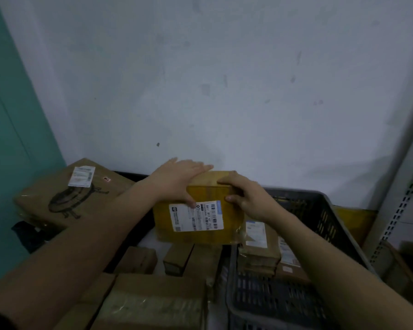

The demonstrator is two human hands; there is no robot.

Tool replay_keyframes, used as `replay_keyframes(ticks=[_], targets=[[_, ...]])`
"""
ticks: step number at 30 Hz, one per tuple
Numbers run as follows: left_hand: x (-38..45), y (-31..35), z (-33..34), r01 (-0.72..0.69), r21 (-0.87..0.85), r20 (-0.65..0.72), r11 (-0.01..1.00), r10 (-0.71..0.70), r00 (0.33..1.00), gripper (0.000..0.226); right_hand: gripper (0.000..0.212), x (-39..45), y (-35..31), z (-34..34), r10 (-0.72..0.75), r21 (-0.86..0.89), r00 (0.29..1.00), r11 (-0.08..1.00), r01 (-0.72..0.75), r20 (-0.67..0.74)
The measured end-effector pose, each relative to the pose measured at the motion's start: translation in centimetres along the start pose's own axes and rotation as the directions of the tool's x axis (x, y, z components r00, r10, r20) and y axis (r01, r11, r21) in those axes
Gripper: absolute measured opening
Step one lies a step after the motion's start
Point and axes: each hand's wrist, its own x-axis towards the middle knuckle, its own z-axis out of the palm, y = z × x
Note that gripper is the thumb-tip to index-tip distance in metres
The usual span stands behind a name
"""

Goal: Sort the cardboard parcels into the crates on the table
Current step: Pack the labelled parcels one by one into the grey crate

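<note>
Room: pale scuffed wall (224, 79), teal panel (12, 129) at left.
Tabletop: crowded with cardboard boxes; dark slatted crate (320, 234) at right.
Parcel: yellow-taped parcel (177, 225), white barcode label (196, 216).
Grip: left hand (177, 179) lies flat on it; right hand (246, 196) pinches its right edge.

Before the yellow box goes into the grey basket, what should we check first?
1. Both hands on the yellow parcel: ok, left hand lies across its top-left edge, right hand grips the top-right corner.
2. Label faces up and shows: ok, though the left thumb covers its top edge.
3. Grey crate within reach: ok, right beside the parcel.
4. Room in the crate: cannot tell, brown parcels already lie inside.
5. Parcel undamaged: cannot tell, picture is dim.
</note>
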Motion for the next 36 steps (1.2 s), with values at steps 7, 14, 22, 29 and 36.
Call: replay_keyframes(ticks=[7, 14, 22, 29, 36], targets=[[-1.5, 0.0, 3.6, -0.052, -0.351, -0.233, 0.935, -0.033, 0.972, 0.071, 0.038, 2.2, -1.8, -1.2, -0.096, -0.176, 0.992, 0.981, 0.081, -0.077], [0.0, 1.7, 2.1, 0.197, -0.839, -0.244, 0.507, -0.674, 0.697, 0.017, 0.091, -0.4, -2.0, 2.0, 0.406, 0.468, 0.82, 0.861, -0.196, -0.404], [2.3, 6.0, 1.4, 0.109, -0.993, 0.04, 0.045, -0.735, 0.677, 0.007, 0.081, -4.3, 0.4, 4.5, 0.482, 0.729, 0.847, 0.66, -0.183, -0.225], [3.9, 10.2, 3.1, 0.002, -0.994, 0.058, -0.108, -0.516, 0.855, 0.034, 0.058, -6.7, 3.8, 0.8, 0.677, 0.814, 0.692, 0.535, -0.226, -0.253], [4.0, 16.8, 11.0, 0.302, -0.782, 0.114, 0.545, -0.35, 0.93, 0.064, 0.059, -11.8, 8.1, -1.6, 0.826, 0.772, 0.37, 0.544, -0.327, -0.426]])
